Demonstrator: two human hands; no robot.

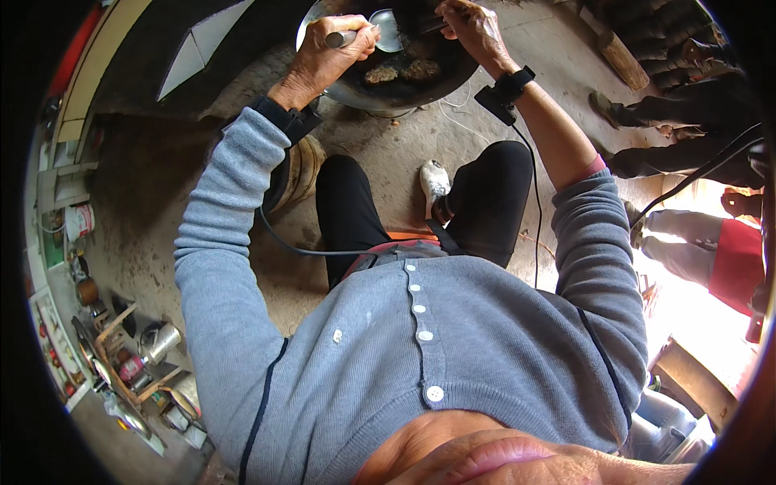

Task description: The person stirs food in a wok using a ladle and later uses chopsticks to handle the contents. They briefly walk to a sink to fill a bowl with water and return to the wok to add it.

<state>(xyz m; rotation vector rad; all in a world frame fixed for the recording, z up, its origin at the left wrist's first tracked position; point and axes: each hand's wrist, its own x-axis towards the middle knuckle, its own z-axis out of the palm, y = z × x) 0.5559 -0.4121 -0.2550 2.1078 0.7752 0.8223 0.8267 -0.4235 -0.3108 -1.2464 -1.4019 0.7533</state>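
Observation:
At the top of the head view, my left hand [339,51] grips the metal handle of a spatula [388,31], whose shiny blade is over a dark wok [400,97]. Two browned, flat pieces of food lie in the wok: a smaller one [381,74] on the left and a larger one [421,70] beside it. Across the rim, my right hand [476,30] has its fingers pinched on a thin dark utensil [431,25]. Its exact kind is hard to make out against the dark wok. Each wrist bears a black strap with a device.
A rounded barrel-like container [303,170] stands left of my knees. Cables run from both wrist devices. Other people's legs [673,109] are close by on the right, near a log [623,60]. Shelves of kitchenware [160,342] line the left.

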